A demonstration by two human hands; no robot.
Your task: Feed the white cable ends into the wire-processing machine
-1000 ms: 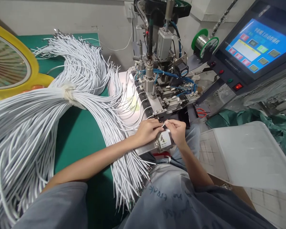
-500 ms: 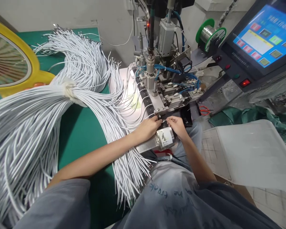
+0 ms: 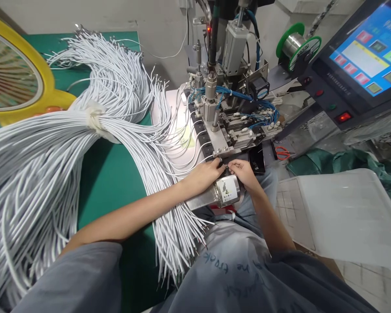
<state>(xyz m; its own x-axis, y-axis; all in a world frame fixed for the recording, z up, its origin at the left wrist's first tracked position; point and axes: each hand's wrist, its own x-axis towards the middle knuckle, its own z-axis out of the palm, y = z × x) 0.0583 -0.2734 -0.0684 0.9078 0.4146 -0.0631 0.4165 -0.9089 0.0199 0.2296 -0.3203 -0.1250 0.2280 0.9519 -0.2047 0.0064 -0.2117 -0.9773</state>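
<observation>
1. The left hand (image 3: pixel 204 173) rests at the front edge of the machine's metal fixture (image 3: pixel 230 140), its fingers curled in and the fingertips pressed together on the end of a thin white wire (image 3: pixel 195 167).
2. The right hand (image 3: pixel 245 171) meets it from the other side, thumb and forefinger pinched shut on the same wire tip. The tip itself is too small to make out clearly.
3. The two hands' fingertips almost touch, just below the fixture and just above a silver cylinder with a warning label (image 3: pixel 227 191).
4. The wire runs left from the hands, curving over the lit white plate (image 3: pixel 169 113) alongside several others that lead into the fixture's slots.
5. A large tied bundle of white wires (image 3: pixel 45 156) fans across the green mat (image 3: pixel 107 182), under the left forearm.
6. A green solder spool (image 3: pixel 298 42) and a touch screen (image 3: pixel 371 52) stand to the right of the machine.
7. Red-handled scissors (image 3: pixel 282 152) lie near the right hand, and a translucent plastic lid (image 3: pixel 342 213) sits beside the right arm.
</observation>
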